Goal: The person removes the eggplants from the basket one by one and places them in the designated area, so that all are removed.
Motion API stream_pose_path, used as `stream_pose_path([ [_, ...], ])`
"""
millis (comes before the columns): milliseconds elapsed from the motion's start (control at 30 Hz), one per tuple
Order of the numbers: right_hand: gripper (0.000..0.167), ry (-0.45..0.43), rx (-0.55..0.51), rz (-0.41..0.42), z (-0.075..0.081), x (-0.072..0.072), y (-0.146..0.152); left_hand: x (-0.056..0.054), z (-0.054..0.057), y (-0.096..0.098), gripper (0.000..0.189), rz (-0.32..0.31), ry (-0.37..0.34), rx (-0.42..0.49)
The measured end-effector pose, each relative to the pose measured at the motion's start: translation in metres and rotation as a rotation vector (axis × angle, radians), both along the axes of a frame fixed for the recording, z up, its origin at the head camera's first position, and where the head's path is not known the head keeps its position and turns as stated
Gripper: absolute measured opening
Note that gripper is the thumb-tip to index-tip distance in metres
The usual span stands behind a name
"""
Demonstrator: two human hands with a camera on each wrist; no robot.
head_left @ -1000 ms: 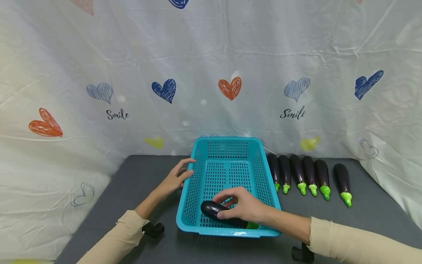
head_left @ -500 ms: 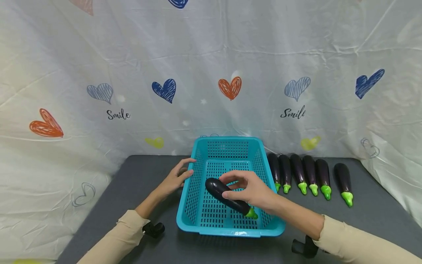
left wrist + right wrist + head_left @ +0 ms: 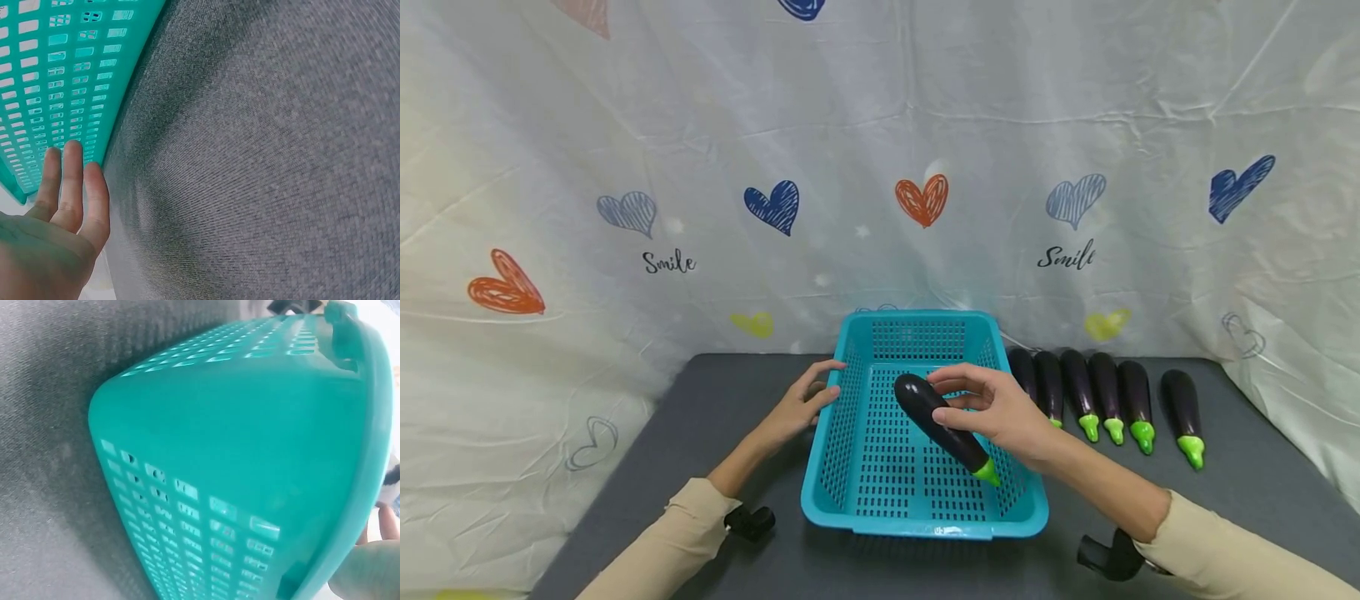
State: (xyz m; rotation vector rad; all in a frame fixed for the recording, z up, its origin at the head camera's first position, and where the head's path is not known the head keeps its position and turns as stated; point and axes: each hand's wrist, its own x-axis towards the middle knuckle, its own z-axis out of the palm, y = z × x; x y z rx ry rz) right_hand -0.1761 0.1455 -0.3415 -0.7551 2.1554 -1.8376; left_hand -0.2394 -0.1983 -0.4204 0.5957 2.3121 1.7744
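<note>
In the head view my right hand [image 3: 1003,417] grips a dark purple eggplant [image 3: 934,423] between thumb and fingers, above the inside of a blue perforated plastic basket [image 3: 917,527]. The eggplant slants, its green stem end toward the lower right. My left hand [image 3: 796,408] is at the basket's left rim with thumb and fingers spread. Its fingers [image 3: 73,175] are extended beside the slotted wall in the left wrist view. The right wrist view is mostly filled by the basket's outer corner [image 3: 231,425]; only part of the right hand [image 3: 370,569] shows at the edge.
Right of the basket, several eggplants [image 3: 1077,387] lie in a row on the dark grey table [image 3: 752,358], green ends toward me. One more eggplant [image 3: 1182,408] lies farther right. A white curtain [image 3: 850,125] with printed hearts hangs behind.
The right hand has lifted the eggplant off the basket's floor and moved it up, away from me and rightward, tilting it more steeply. The left hand stays at the rim.
</note>
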Motion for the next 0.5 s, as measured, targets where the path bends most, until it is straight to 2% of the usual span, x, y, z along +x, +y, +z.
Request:
stream_pose_path([
  [500, 0.046, -0.017, -0.010, -0.097, 0.014, -0.003, 0.029, 0.001, 0.000, 0.000, 0.047, 0.005, 0.002, -0.010],
])
